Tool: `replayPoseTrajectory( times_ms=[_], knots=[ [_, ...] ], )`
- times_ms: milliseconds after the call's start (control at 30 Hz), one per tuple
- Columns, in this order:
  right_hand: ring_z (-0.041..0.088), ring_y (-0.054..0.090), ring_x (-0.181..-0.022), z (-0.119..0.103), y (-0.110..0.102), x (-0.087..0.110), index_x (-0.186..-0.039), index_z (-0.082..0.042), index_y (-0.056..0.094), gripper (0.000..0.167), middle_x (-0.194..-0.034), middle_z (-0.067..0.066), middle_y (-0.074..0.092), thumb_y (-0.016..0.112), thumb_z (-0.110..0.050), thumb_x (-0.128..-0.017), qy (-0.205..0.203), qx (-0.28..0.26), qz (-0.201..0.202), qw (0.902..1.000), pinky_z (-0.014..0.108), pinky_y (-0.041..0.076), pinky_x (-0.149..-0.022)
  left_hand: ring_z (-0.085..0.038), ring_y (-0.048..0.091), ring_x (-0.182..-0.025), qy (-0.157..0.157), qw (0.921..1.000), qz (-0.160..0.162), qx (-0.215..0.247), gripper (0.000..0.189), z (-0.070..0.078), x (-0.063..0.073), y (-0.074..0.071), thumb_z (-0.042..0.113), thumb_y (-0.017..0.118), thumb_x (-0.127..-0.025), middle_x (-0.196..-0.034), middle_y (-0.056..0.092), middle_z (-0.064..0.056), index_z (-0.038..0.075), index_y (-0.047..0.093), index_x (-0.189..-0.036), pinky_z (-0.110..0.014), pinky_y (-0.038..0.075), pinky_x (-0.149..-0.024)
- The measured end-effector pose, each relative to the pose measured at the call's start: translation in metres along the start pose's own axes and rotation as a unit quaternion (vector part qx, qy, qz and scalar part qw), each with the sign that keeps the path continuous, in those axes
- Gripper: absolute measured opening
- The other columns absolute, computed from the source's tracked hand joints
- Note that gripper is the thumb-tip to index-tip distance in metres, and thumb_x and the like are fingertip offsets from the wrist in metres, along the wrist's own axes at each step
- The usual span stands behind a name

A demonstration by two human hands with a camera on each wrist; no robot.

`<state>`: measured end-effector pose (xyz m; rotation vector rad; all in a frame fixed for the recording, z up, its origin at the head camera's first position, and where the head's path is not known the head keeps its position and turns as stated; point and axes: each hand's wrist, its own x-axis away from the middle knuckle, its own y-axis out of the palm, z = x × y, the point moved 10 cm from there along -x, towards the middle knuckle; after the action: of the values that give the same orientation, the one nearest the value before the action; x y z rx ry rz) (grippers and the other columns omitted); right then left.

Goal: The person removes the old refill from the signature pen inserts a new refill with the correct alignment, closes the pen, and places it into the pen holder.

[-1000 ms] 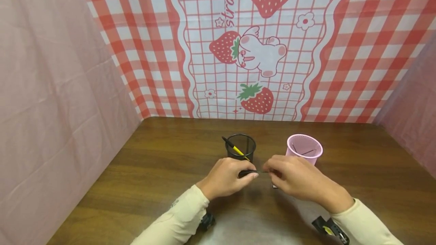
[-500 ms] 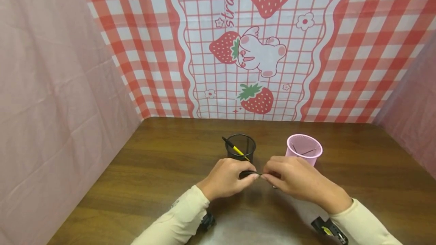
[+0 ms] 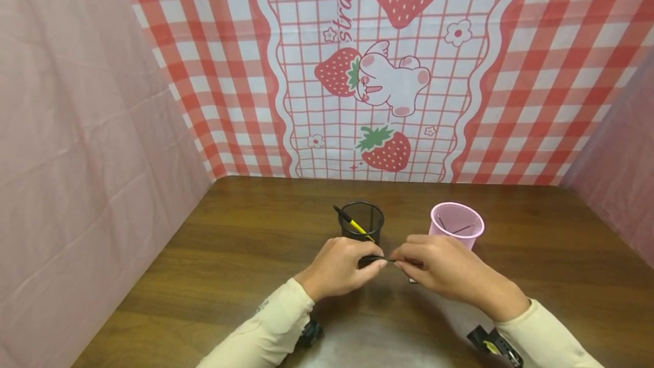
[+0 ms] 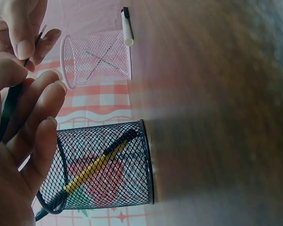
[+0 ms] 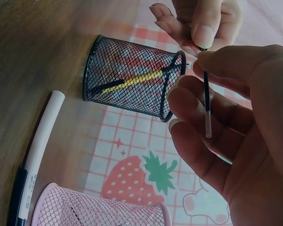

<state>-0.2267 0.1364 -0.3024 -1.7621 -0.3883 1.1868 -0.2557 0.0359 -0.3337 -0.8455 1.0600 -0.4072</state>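
Observation:
In the head view my left hand [image 3: 341, 268] grips a dark pen barrel [image 4: 11, 108] between thumb and fingers. My right hand [image 3: 447, 271] faces it, with thumb and forefinger pinching a thin pen refill [image 5: 207, 94]. Black ink fills most of the refill, and its free end is clear. Its other end runs to the barrel at my left fingertips, which are close to the right ones. Just beyond the left hand stands a black mesh pen holder [image 3: 361, 204] with a yellow and black pen [image 3: 352, 221] leaning inside.
Behind my right hand is a pink mesh holder [image 3: 456, 206] with thin dark sticks crossed inside. A white pen with a black end [image 4: 126, 28] lies on the wooden table [image 3: 245, 243] beside it. A checked strawberry cloth [image 3: 235, 90] hangs at the back.
My right fingertips have shifted left toward the left hand, so less of the refill shows between them than a second ago. The left hand and both holders stay put.

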Motion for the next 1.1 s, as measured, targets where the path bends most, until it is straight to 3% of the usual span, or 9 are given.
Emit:
replayPoseTrajectory(
  times_ms=[700, 1100],
  knots=[
    [-0.005, 0.054, -0.072, 0.014, 0.001, 0.003, -0.084, -0.025, 0.068, 0.018, -0.081, -0.021, 0.058, 0.077, -0.01, -0.08, 0.06, 0.032, -0.01, 0.9976, 0.025, 0.049, -0.061, 0.0, 0.061, -0.068, -0.008, 0.9997, 0.019, -0.012, 0.01, -0.005, 0.002, -0.003, 0.025, 0.071, -0.093, -0.083, 0.071, 0.01, 0.017, 0.074, -0.096, -0.019, 0.05, -0.064],
    [-0.005, 0.055, -0.072, 0.014, 0.002, 0.003, -0.089, -0.022, 0.073, 0.017, -0.084, -0.019, 0.062, 0.076, -0.008, -0.08, 0.054, 0.027, -0.011, 0.9981, 0.024, 0.049, -0.061, 0.0, 0.059, -0.065, -0.009, 0.9994, 0.029, -0.013, 0.008, -0.005, 0.001, -0.007, 0.023, 0.071, -0.092, -0.082, 0.071, 0.01, 0.017, 0.074, -0.095, -0.019, 0.049, -0.062]
  ],
)
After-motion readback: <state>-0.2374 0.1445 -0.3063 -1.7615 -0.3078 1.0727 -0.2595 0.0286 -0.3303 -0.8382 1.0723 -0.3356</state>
